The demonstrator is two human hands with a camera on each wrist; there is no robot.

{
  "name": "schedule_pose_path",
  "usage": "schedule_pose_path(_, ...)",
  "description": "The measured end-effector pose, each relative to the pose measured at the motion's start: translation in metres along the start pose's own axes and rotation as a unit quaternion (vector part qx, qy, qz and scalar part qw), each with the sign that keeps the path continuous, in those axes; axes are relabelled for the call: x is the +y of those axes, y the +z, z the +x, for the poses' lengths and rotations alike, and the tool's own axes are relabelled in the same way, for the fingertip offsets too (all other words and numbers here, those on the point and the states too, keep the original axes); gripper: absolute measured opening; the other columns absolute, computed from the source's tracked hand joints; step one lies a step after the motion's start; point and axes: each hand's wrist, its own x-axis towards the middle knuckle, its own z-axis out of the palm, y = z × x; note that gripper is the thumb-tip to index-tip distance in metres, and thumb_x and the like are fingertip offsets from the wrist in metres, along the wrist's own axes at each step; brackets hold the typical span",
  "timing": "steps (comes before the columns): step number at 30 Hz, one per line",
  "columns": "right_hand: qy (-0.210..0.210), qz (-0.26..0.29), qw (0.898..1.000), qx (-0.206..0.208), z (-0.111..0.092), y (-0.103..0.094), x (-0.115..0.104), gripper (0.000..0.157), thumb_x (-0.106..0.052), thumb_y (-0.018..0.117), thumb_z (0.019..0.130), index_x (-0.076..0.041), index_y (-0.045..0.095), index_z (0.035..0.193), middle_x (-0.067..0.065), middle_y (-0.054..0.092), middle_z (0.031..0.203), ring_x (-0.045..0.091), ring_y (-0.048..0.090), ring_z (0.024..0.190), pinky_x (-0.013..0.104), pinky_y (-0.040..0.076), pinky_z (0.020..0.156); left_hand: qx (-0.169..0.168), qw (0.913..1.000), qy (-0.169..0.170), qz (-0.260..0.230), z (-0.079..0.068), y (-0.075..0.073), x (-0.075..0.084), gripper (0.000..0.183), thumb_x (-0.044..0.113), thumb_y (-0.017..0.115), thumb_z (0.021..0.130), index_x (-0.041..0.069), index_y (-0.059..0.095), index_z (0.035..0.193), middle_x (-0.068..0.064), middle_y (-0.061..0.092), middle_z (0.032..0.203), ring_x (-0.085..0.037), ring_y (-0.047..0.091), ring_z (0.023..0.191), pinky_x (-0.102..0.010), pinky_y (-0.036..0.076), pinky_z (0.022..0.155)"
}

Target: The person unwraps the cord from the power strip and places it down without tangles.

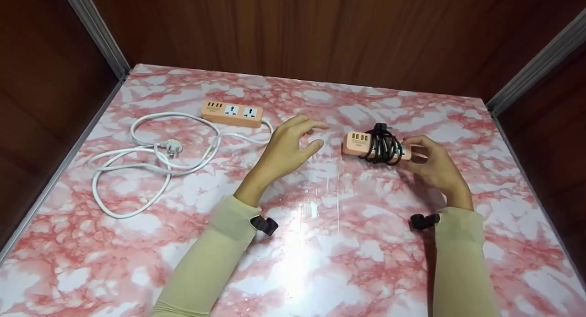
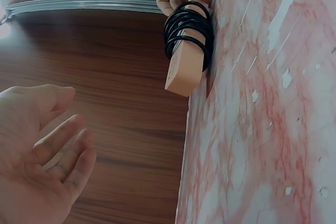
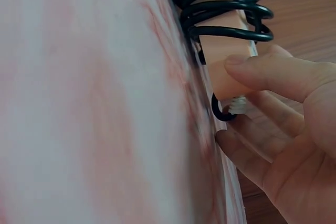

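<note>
My right hand (image 1: 432, 166) pinches one end of an orange power strip (image 1: 357, 144) between thumb and fingers. Black cord (image 1: 384, 146) is wound in several loops round the strip's middle, and its black plug (image 1: 380, 126) sticks out at the far side. The right wrist view shows the thumb on the strip's (image 3: 223, 53) end face area, with a short bend of cord below. To the left, my left hand (image 1: 288, 145) hovers apart from the strip, holding nothing. Its fingers are relaxed and slightly bent, as the left wrist view also shows.
A second orange power strip (image 1: 232, 120) lies at the back left. Its white cord (image 1: 132, 214) spreads in loose loops across the left side, with a white plug (image 1: 173, 146) among them. Dark wood panels (image 1: 293, 33) stand around the marbled red-and-white table (image 1: 357, 271).
</note>
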Motion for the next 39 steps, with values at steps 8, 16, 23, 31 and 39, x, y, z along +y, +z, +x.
schedule_pose_path(8, 0.01, -0.017, 1.0, -0.017, 0.004, 0.008, -0.005, 0.054, 0.011, 0.078, 0.089, 0.006, 0.057, 0.138, 0.022, 0.06, 0.136, 0.008, 0.064, 0.111, 0.015, 0.054, 0.092, -0.005, 0.9999, -0.009, -0.008, 0.0, 0.001, 0.003, 0.033, 0.016, 0.074, 0.101, 0.014, 0.073, 0.134, -0.002, 0.069, 0.131, -0.021, 0.066, 0.115, -0.037, 0.054, 0.101)
schedule_pose_path(16, 0.011, -0.057, 0.998, -0.003, 0.006, 0.011, -0.007, 0.05, 0.012, 0.075, 0.089, 0.006, 0.058, 0.135, 0.023, 0.059, 0.142, 0.033, 0.058, 0.128, 0.015, 0.048, 0.099, -0.012, 0.9997, -0.013, -0.014, 0.0, 0.003, 0.003, 0.034, 0.017, 0.074, 0.101, 0.016, 0.072, 0.135, -0.003, 0.068, 0.135, -0.026, 0.068, 0.119, -0.038, 0.055, 0.102)
schedule_pose_path(23, 0.0, -0.075, 0.997, 0.022, 0.008, 0.012, -0.006, 0.043, 0.008, 0.078, 0.091, 0.006, 0.061, 0.13, 0.021, 0.061, 0.136, 0.035, 0.057, 0.13, 0.016, 0.049, 0.097, -0.014, 0.9999, -0.01, -0.003, 0.0, 0.002, 0.003, 0.033, 0.019, 0.074, 0.102, 0.017, 0.073, 0.135, 0.0, 0.068, 0.135, -0.024, 0.068, 0.119, -0.033, 0.053, 0.102)
schedule_pose_path(31, -0.01, -0.058, 0.998, 0.032, 0.008, 0.014, -0.013, 0.041, 0.002, 0.084, 0.088, 0.003, 0.067, 0.125, 0.015, 0.062, 0.134, 0.029, 0.059, 0.125, 0.014, 0.052, 0.095, -0.013, 0.9999, -0.009, -0.003, -0.001, 0.001, 0.001, 0.032, 0.017, 0.074, 0.102, 0.015, 0.073, 0.134, 0.0, 0.069, 0.134, -0.022, 0.068, 0.116, -0.033, 0.054, 0.1)
schedule_pose_path(39, -0.023, -0.059, 0.996, 0.055, 0.007, 0.015, -0.015, 0.041, 0.0, 0.087, 0.086, 0.002, 0.073, 0.125, 0.013, 0.062, 0.133, 0.016, 0.056, 0.12, 0.014, 0.052, 0.093, -0.019, 0.9996, -0.019, -0.001, 0.0, 0.0, 0.003, 0.032, 0.018, 0.073, 0.102, 0.017, 0.074, 0.134, 0.001, 0.068, 0.134, -0.019, 0.068, 0.116, -0.027, 0.053, 0.098)
